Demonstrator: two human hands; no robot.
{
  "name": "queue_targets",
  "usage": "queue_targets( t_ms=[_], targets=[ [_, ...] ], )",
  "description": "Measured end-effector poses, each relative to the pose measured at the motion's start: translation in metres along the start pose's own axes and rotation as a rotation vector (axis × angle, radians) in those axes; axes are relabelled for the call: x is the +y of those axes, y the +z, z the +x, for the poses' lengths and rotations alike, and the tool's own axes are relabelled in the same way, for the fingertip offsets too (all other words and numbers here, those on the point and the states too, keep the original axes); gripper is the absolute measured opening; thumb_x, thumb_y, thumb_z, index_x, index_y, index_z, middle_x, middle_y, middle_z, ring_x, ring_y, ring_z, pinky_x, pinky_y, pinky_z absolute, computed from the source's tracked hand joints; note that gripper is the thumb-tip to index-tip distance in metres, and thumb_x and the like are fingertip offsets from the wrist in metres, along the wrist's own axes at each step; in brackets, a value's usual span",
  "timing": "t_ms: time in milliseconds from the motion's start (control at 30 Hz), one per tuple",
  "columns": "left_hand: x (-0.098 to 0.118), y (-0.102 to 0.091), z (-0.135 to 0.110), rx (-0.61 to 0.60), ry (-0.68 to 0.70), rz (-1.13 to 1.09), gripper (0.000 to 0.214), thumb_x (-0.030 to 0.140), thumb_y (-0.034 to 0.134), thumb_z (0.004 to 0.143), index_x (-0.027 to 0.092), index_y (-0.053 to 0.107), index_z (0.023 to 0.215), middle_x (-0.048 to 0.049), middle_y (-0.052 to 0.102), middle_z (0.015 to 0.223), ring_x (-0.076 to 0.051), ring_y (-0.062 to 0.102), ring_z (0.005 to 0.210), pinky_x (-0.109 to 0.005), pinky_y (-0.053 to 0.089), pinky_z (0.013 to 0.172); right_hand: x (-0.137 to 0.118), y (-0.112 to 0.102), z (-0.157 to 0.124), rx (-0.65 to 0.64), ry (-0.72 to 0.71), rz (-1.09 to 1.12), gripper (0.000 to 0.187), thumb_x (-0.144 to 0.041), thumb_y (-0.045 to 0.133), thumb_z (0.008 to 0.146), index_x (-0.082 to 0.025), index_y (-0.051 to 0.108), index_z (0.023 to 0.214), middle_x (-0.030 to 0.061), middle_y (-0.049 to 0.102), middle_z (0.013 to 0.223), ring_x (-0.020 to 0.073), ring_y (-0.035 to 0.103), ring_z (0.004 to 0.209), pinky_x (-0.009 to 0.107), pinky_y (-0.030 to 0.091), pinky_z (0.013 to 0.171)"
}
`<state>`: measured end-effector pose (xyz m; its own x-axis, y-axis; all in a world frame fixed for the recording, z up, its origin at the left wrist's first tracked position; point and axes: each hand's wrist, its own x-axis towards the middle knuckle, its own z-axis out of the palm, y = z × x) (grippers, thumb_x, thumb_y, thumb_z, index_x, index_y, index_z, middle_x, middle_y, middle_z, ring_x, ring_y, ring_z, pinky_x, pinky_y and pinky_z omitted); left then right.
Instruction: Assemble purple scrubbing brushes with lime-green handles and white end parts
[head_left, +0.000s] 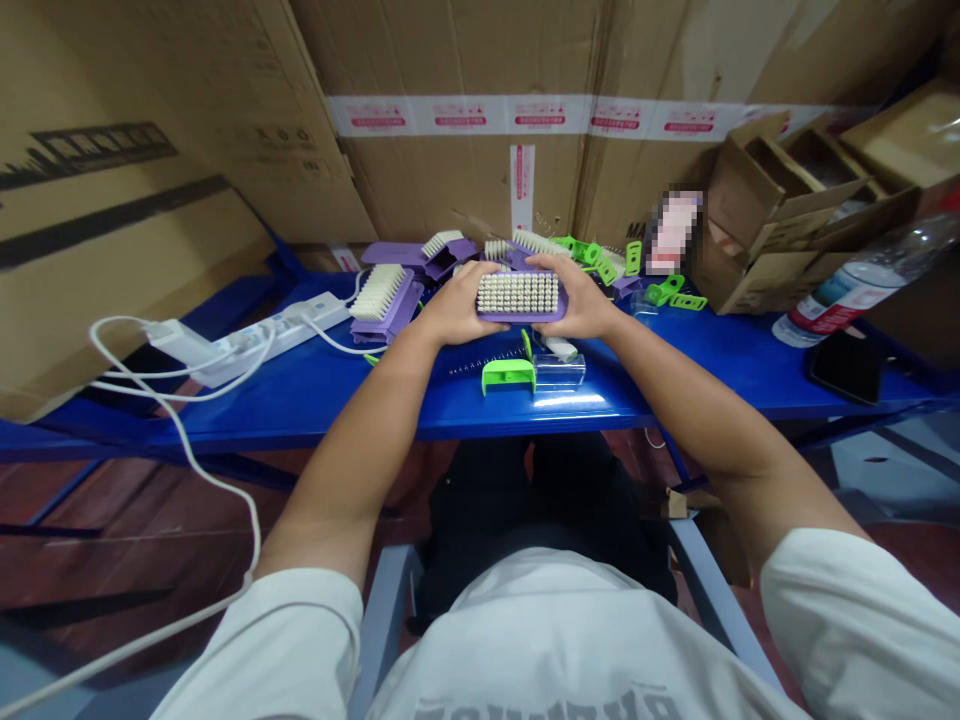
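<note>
while tall cardboard cartons (465, 170) stand behind the blue metal table (360, 400), some open cardboard boxes (780, 210) sit at its right end, and what is inside them i cannot see well. a small clear plastic case (559, 372) lies near the front edge, beside a green plastic piece (508, 375); its contents are hard to tell. more purple brushes (382, 305) with white bristles lie in a heap, and green parts lie loose around them, not fitted to anything. in the middle, the left hand (457, 305) and right hand (577, 295) curl around the long sides of one purple brush (519, 295), pressing it from both sides, bristles up.
</note>
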<state>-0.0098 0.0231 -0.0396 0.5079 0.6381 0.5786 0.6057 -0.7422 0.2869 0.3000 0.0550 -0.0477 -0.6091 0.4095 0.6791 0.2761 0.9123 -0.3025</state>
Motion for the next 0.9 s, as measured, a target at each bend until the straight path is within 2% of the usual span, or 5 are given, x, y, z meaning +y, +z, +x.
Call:
queue_targets(
  t_ms=[300, 533, 733, 833, 900],
  targets=[
    [0.005, -0.003, 0.001, 0.007, -0.032, -0.007, 0.097, 0.019, 0.108, 0.067, 0.022, 0.063, 0.153, -0.0154, 0.073, 0.158, -0.041, 0.073, 0.149, -0.056, 0.058, 0.132, 0.001, 0.0, 0.001, -0.007, 0.002, 0.009, 0.115, -0.062, 0.102, 0.067, -0.03, 0.058, 0.169, 0.0178, 0.07, 0.172, 0.0499, 0.068, 0.159, 0.074, 0.05, 0.138],
    [0.005, -0.002, 0.001, 0.104, -0.039, 0.009, 0.101, 0.017, 0.107, 0.066, 0.022, 0.06, 0.155, -0.015, 0.073, 0.157, -0.04, 0.073, 0.147, -0.058, 0.06, 0.131, 0.004, -0.001, 0.002, 0.039, 0.011, 0.009, 0.12, -0.069, 0.104, 0.07, -0.031, 0.054, 0.173, 0.0172, 0.069, 0.171, 0.0501, 0.067, 0.16, 0.075, 0.048, 0.141],
    [0.007, 0.002, 0.002, 0.2, 0.042, 0.034, 0.097, 0.02, 0.108, 0.072, 0.027, 0.06, 0.156, -0.0123, 0.072, 0.158, -0.039, 0.071, 0.15, -0.059, 0.058, 0.135, 0.006, -0.001, 0.0, 0.114, 0.004, -0.029, 0.123, -0.069, 0.102, 0.073, -0.032, 0.047, 0.178, 0.0162, 0.069, 0.169, 0.0481, 0.07, 0.155, 0.074, 0.052, 0.137],
    [0.0, 0.008, 0.003, 0.261, 0.079, 0.022, 0.105, 0.024, 0.11, 0.074, 0.028, 0.054, 0.162, -0.0157, 0.067, 0.164, -0.042, 0.065, 0.159, -0.062, 0.055, 0.139, 0.004, -0.002, 0.001, 0.15, 0.016, -0.066, 0.114, -0.066, 0.1, 0.074, -0.032, 0.052, 0.172, 0.0148, 0.071, 0.164, 0.047, 0.069, 0.153, 0.073, 0.053, 0.137],
    [-0.008, 0.013, 0.003, 0.309, 0.058, -0.008, 0.116, 0.033, 0.113, 0.074, 0.03, 0.046, 0.169, -0.0186, 0.06, 0.173, -0.044, 0.063, 0.162, -0.062, 0.059, 0.135, 0.004, -0.005, 0.001, 0.185, 0.0, -0.103, 0.103, -0.06, 0.098, 0.073, -0.03, 0.059, 0.163, 0.014, 0.073, 0.159, 0.0464, 0.07, 0.15, 0.073, 0.054, 0.135]
  ],
)
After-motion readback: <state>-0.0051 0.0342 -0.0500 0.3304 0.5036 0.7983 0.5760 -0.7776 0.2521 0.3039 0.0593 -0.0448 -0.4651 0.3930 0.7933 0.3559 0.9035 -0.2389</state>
